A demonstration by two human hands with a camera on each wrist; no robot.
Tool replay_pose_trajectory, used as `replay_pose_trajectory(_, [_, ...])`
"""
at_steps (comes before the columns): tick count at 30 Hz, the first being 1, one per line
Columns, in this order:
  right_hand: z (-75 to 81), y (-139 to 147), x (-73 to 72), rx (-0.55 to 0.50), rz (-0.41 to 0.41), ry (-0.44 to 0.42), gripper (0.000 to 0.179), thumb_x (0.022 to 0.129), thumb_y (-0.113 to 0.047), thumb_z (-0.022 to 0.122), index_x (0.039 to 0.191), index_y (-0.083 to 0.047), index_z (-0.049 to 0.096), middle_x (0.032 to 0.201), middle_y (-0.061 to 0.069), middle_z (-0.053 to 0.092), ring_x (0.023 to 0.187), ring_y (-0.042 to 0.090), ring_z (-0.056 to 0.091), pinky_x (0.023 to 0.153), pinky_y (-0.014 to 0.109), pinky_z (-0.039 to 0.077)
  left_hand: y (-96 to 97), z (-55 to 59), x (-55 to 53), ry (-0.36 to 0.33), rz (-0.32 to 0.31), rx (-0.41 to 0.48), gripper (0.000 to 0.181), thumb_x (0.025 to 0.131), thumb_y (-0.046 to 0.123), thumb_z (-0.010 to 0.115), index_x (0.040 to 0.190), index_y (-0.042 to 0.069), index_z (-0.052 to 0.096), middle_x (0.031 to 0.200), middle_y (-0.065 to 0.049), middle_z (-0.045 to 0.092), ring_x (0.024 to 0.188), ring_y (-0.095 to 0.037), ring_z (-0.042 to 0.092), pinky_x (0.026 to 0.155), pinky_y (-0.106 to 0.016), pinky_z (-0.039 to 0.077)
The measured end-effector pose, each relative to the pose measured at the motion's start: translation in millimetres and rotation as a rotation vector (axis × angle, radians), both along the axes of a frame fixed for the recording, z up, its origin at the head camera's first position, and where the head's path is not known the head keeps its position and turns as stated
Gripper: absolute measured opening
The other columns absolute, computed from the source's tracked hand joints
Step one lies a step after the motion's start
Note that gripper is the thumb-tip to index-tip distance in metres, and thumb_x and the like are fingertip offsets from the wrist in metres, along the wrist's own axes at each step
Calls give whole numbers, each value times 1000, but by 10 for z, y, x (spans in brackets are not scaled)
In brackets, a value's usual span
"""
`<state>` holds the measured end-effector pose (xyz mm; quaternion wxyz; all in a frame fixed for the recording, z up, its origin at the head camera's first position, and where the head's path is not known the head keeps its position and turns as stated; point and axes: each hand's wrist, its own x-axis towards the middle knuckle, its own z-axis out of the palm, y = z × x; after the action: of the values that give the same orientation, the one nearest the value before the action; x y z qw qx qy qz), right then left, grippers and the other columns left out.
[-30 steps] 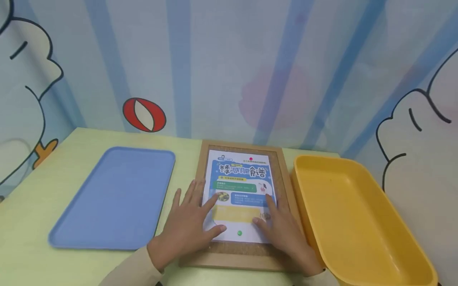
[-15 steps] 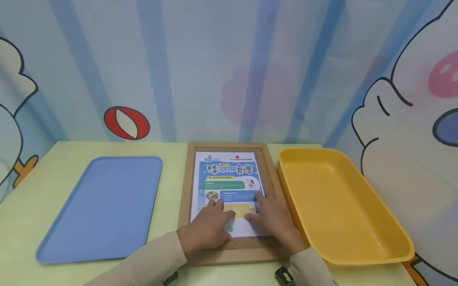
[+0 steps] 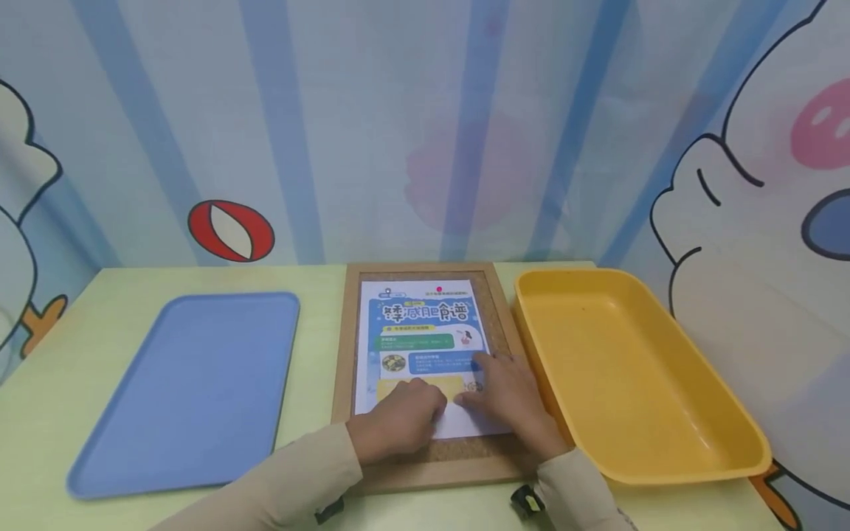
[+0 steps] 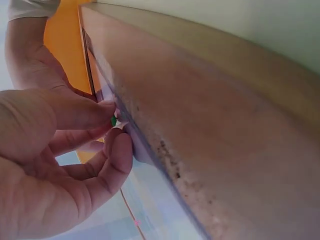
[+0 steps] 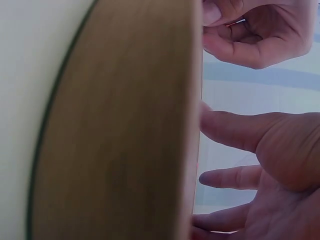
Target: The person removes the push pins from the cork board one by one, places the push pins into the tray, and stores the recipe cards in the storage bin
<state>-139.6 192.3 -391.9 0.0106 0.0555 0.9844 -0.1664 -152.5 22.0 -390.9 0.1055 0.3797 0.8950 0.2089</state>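
Observation:
A printed poster (image 3: 425, 295) with blue, green and yellow blocks lies on a wood-framed cork board (image 3: 494, 317). Its top edge carries a pink pushpin (image 3: 439, 289) and a grey pushpin (image 3: 388, 290). At the poster's lower middle, my left hand (image 3: 405, 417) pinches a green pushpin (image 4: 114, 121) between thumb and fingers; in the head view that pin is hidden behind the hand. My right hand (image 3: 514, 402) rests on the poster's lower right with fingers spread, the fingertips touching the paper; the right wrist view shows its thumb and fingers at the board's surface.
To the left of the board lies a flat blue tray (image 3: 199, 391). A deep yellow bin (image 3: 631, 383) stands close along its right side. All sit on a pale green table (image 3: 319, 310), with a cartoon-printed curtain (image 3: 358, 147) behind.
My left hand has gone from lying spread on the poster's left side to pinching the green pushpin at the lower middle. The right hand stays on the poster. The head view has shifted.

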Motion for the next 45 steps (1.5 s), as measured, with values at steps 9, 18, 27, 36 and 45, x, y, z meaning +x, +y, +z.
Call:
replay_pose_trajectory(9, [15, 10, -7, -34, -18, 10, 70, 77, -30, 87, 136, -6, 58, 133, 21, 61, 114, 36, 50, 103, 53, 40, 76, 57, -43, -1, -12, -102, 7, 78, -2, 69, 77, 5, 68, 61, 0, 54, 54, -14, 50, 48, -23, 39])
replay_pose_trajectory(18, [-23, 21, -40, -81, -48, 1, 75, 77, -32, 86, 139, -5, 55, 135, 21, 58, 116, 36, 45, 102, 54, 38, 44, 7, -76, -20, 1, -30, 28, 73, 3, 74, 58, 14, 54, 52, 5, 47, 46, -9, 44, 42, -21, 31])
replay_pose_trajectory(27, [-25, 0, -107, -107, -52, -15, 71, 76, -31, 87, 137, -8, 58, 143, 22, 53, 123, 37, 42, 105, 57, 35, 41, 24, -87, -19, 28, 6, 27, 69, 3, 79, 56, 13, 57, 53, 5, 49, 54, -12, 46, 49, -24, 35])
replay_pose_trajectory(36, [-45, 16, -118, -119, -86, -52, 68, 74, -30, 88, 133, -7, 61, 149, 23, 46, 128, 40, 39, 107, 59, 32, 46, 32, -87, -59, -15, 19, 23, 69, 1, 79, 57, 12, 62, 55, 6, 52, 56, -10, 47, 49, -22, 37])
replay_pose_trajectory(45, [-49, 14, -145, -116, -85, -53, 68, 74, -30, 88, 132, -8, 62, 150, 23, 45, 129, 40, 39, 107, 59, 31, 20, 69, -135, -76, -38, -11, 20, 71, 3, 78, 62, 12, 64, 58, 6, 56, 59, -10, 50, 53, -21, 40])
